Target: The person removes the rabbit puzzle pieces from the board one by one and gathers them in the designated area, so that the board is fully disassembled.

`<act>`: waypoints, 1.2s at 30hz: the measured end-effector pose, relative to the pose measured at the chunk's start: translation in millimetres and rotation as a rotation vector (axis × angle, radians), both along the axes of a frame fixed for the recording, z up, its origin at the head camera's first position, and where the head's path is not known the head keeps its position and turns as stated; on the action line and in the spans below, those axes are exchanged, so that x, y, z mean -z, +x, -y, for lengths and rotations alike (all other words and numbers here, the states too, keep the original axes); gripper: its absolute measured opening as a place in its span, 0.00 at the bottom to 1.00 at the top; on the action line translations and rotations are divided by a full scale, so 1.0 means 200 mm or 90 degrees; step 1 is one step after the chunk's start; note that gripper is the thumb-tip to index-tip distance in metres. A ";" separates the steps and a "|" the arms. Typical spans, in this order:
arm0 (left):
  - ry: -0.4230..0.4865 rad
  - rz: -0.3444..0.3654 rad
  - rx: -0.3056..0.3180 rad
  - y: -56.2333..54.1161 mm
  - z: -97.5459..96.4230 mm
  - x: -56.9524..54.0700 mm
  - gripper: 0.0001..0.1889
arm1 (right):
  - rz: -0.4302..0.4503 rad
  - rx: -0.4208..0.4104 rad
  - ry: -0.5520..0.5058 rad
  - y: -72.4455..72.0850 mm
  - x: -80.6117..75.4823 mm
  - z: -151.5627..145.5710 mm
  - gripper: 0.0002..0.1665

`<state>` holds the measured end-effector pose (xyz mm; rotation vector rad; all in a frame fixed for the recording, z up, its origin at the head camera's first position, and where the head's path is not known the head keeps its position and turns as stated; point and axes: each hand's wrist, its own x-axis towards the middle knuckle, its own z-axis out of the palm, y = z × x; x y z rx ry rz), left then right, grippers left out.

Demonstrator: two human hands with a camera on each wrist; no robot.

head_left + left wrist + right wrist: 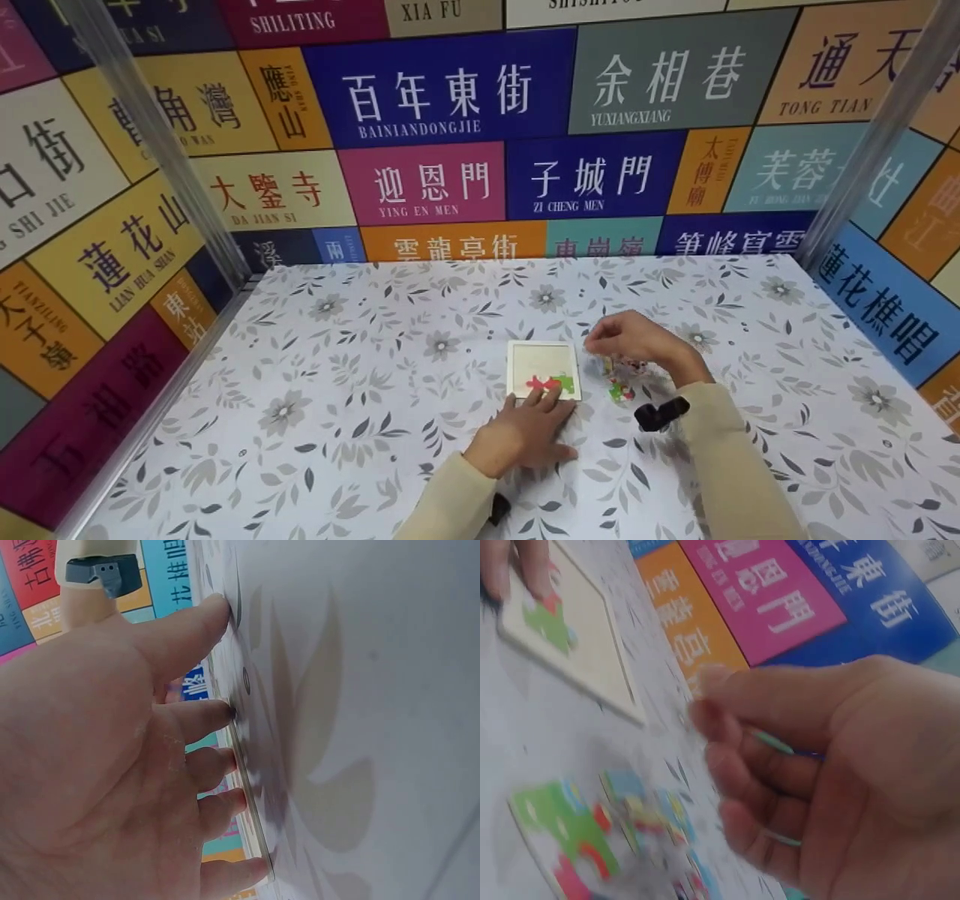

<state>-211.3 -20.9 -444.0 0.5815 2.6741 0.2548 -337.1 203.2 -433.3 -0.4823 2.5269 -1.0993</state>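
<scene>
A square puzzle board (541,361) with a pale raised frame lies on the table. Red and green puzzle pieces (559,383) fill part of its near side. My left hand (529,433) rests at the near edge with its fingers spread, and the fingertips press on the board and the pieces there. To the right of the board my right hand (634,339) hovers over loose puzzle pieces (562,825). Its fingers are curled, with thumb and index tips together, and I see no piece between them. Part of the loose pile is hidden under that hand.
The loose pieces, green, blue, white and red, lie in a small cluster right of the board. A white cloth (360,450) with grey leaves and flowers covers the table. Behind it stands a wall (442,90) of coloured signs, with metal posts (862,142) at the corners.
</scene>
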 end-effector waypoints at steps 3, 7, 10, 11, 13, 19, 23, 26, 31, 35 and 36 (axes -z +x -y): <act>-0.005 -0.004 0.002 0.00 0.00 0.00 0.39 | -0.011 -0.006 -0.028 0.00 0.02 0.08 0.15; -0.010 -0.014 0.008 0.00 0.00 0.00 0.39 | -0.002 -0.021 -0.057 0.00 0.07 0.18 0.17; -0.013 -0.019 0.009 0.01 -0.01 0.00 0.39 | 0.020 -0.024 -0.074 0.00 0.11 0.22 0.17; -0.015 -0.021 0.008 0.01 -0.01 0.00 0.39 | 0.026 -0.028 -0.075 0.00 0.13 0.22 0.17; -0.019 -0.022 0.002 0.02 -0.02 0.00 0.38 | 0.037 -0.039 -0.072 0.00 0.15 0.23 0.18; -0.044 -0.032 -0.015 0.02 -0.04 0.01 0.38 | 0.041 -0.071 -0.072 0.01 0.18 0.25 0.19; -0.051 -0.021 -0.021 0.02 -0.05 0.01 0.37 | 0.042 -0.078 -0.068 0.01 0.17 0.26 0.18; -0.051 -0.012 -0.024 0.02 -0.05 0.01 0.37 | 0.044 -0.077 -0.063 0.01 0.17 0.27 0.18; -0.045 -0.001 -0.030 0.01 -0.05 0.02 0.39 | 0.035 -0.074 -0.042 0.01 0.16 0.27 0.17; -0.045 0.010 -0.032 0.00 -0.05 0.03 0.39 | 0.033 -0.074 -0.020 0.01 0.17 0.27 0.17; -0.046 0.012 -0.031 0.00 -0.05 0.03 0.39 | 0.034 -0.074 -0.015 0.01 0.17 0.27 0.16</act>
